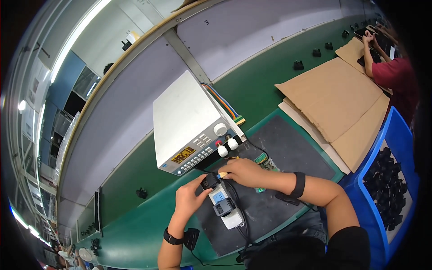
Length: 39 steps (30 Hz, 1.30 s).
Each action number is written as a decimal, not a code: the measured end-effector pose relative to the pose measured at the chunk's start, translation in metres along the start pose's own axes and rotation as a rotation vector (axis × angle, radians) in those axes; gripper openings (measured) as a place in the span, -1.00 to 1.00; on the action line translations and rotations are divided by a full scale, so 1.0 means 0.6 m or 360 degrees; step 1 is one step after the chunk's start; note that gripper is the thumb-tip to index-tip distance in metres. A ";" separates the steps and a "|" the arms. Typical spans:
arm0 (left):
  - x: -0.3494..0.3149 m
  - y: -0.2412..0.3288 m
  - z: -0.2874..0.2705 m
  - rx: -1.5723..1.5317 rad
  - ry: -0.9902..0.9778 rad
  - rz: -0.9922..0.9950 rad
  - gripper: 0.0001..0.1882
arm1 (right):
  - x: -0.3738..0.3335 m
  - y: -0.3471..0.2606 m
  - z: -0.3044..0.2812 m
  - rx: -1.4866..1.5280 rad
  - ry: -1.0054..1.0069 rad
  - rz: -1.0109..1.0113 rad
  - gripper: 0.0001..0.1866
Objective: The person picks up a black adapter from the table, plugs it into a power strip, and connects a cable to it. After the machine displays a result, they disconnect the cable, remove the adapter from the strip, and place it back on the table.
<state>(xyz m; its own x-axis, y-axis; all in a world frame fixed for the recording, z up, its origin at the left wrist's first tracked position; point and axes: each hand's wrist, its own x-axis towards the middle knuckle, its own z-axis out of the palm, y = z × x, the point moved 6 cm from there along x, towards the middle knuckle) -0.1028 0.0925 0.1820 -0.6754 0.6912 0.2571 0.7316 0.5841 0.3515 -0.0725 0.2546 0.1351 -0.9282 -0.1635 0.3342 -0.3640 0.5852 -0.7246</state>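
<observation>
A black power adapter [209,181] sits at the far end of a white power strip [232,221], with the fingers of my left hand [189,196] closed around it. My right hand [244,173] pinches a small yellow-and-blue plug [222,175] against the adapter's side; whether it is fully inserted I cannot tell. Closer to me, a second dark adapter [223,206] is on the same strip. Just beyond my right hand lies a small green circuit board [261,158], partly hidden by the forearm. The strip rests on a dark mat [288,139].
A white bench instrument [186,114] with a lit display stands beyond my hands. To the right are cardboard sheets [335,99] and a blue bin [362,198] holding many black adapters. More adapters [298,65] line the back. A co-worker [396,72] works at far right.
</observation>
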 end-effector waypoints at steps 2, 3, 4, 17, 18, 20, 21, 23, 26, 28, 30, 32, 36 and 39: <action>0.001 -0.001 0.003 -0.0004 -0.0026 -0.0014 -0.55 | 0.002 0.004 0.002 -0.0007 0.0000 -0.0042 -0.77; 0.001 -0.002 0.004 -0.0014 -0.0032 -0.0001 -0.55 | 0.002 0.007 0.005 -0.0017 -0.0004 -0.0085 -0.76; 0.005 0.000 0.010 0.0021 -0.0036 0.0007 -0.55 | 0.004 0.016 0.005 -0.0033 0.0008 -0.0056 -0.76; -0.067 0.091 -0.023 0.0157 0.0361 0.0457 -0.50 | -0.155 -0.101 -0.018 -0.1049 0.0586 -0.0234 -0.63; -0.085 0.110 -0.023 0.0177 0.0249 0.0443 -0.50 | -0.188 -0.105 -0.006 -0.1071 0.0464 -0.0091 -0.61; -0.094 0.130 -0.010 0.0349 0.0044 0.0513 -0.52 | -0.253 -0.100 0.029 -0.0867 0.0446 0.0061 -0.63; -0.102 0.115 0.003 0.0403 -0.0024 0.0449 -0.48 | -0.276 -0.092 0.046 -0.0678 0.0435 0.0170 -0.64; -0.098 0.095 0.024 0.0619 -0.0205 0.0168 -0.46 | -0.303 -0.085 0.072 -0.0705 0.0389 0.0177 -0.63; -0.092 0.092 0.024 0.0454 -0.0177 0.0134 -0.49 | -0.308 -0.068 0.080 -0.0659 0.0360 0.0173 -0.62; -0.085 0.103 0.024 0.0483 -0.0148 0.0237 -0.50 | -0.303 -0.054 0.081 -0.0365 0.0247 0.0206 -0.59; -0.078 0.109 0.026 0.0503 -0.0185 0.0223 -0.48 | -0.302 -0.053 0.094 -0.0473 0.0258 0.0209 -0.58; -0.074 0.105 0.026 0.0529 -0.0207 0.0230 -0.50 | -0.298 -0.058 0.096 -0.0606 0.0261 0.0198 -0.57; -0.056 0.114 0.028 0.0387 -0.0278 0.0118 -0.56 | -0.297 -0.054 0.095 -0.0594 0.0204 0.0177 -0.52; -0.054 0.105 0.032 0.0309 -0.0278 0.0066 -0.59 | -0.292 -0.051 0.100 -0.0667 0.0142 0.0172 -0.49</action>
<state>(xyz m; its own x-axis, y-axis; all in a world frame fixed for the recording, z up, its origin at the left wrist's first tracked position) -0.0334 0.1152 0.1785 -0.6305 0.7694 0.1025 0.7738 0.6128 0.1601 0.0964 0.2174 0.0624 -0.9423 -0.0251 0.3337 -0.1852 0.8697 -0.4576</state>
